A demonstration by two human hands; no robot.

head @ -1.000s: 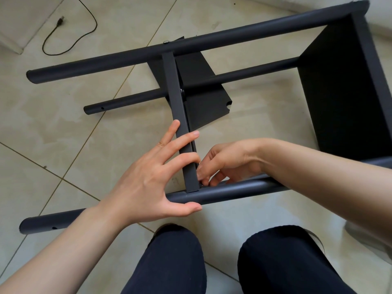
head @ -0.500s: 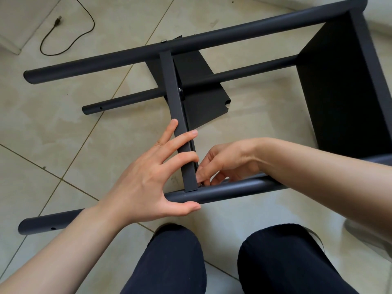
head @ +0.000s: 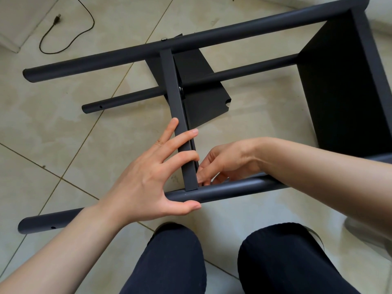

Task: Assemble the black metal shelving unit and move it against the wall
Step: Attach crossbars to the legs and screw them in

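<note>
The black metal shelving unit lies on its side on the tiled floor. Its near pole (head: 233,188) runs across in front of my knees, and the far pole (head: 233,32) lies parallel behind it. A shelf edge (head: 171,85) spans between the two poles. My left hand (head: 148,179) presses spread, straight fingers on that edge, with the thumb against the near pole. My right hand (head: 229,160) reaches in from the right. Its curled fingertips pinch at the joint where the edge meets the near pole. What they pinch is hidden.
The middle shelf panel (head: 201,96) hangs below the edge, and a larger end panel (head: 339,92) closes the frame on the right. A third pole (head: 127,98) lies lower on the floor. A black cable (head: 70,41) curls at the top left. My knees (head: 169,262) are just below the near pole.
</note>
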